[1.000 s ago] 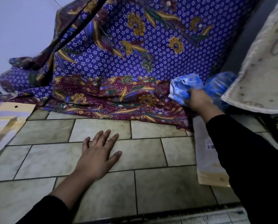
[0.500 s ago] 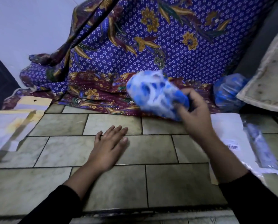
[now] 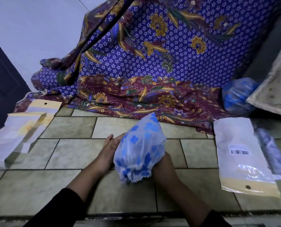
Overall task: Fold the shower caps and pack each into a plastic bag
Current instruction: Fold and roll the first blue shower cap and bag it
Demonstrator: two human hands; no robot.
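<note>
Thin white blue-flowered plastic shower cap (image 3: 140, 149) held up at centre frame, between both hands, above the pale green tiled floor (image 3: 67, 154).
Left hand (image 3: 111, 145) is laid against the cap's left side, fingers nearly straight and close together, tips hidden behind the plastic. Right hand (image 3: 165, 160) is covered by the cap from the lower right; its fingers are hidden, so the grip cannot be told. The frilled edge is turned toward lower centre. A flat clear yellow-headed plastic bag (image 3: 239, 145), barcode-labelled, is seen lying at right; a stack of similar bags (image 3: 20, 133) at left. A clear plastic sack (image 3: 236, 95) of blue-printed caps is noted at upper right, beside the purple flowered batik cloth (image 3: 153, 59).
</note>
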